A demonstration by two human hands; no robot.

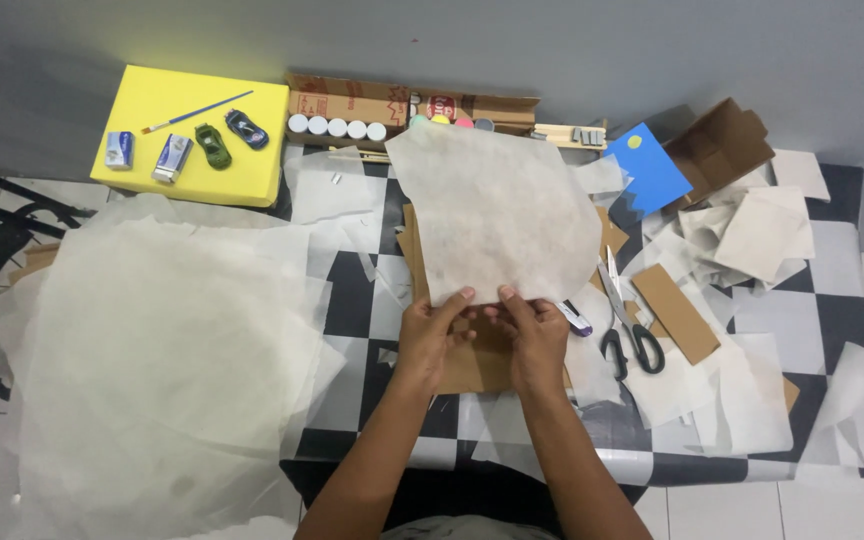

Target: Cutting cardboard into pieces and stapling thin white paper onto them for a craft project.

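Note:
My left hand point(430, 335) and my right hand point(532, 335) pinch the near edge of a sheet of thin white translucent paper point(497, 210), side by side, thumbs on top. The sheet lies spread away from me over a brown cardboard piece point(477, 365) that shows under and between my hands. Both rest on a black-and-white checkered table point(347, 290).
Black-handled scissors point(624, 325) and a cardboard strip point(674, 312) lie right of my hands. A big heap of white paper point(152, 350) covers the left. At the back: a yellow block point(192, 135) with toy cars and tubes, paint pots point(337, 127), a blue card point(649, 165), an open box point(722, 145).

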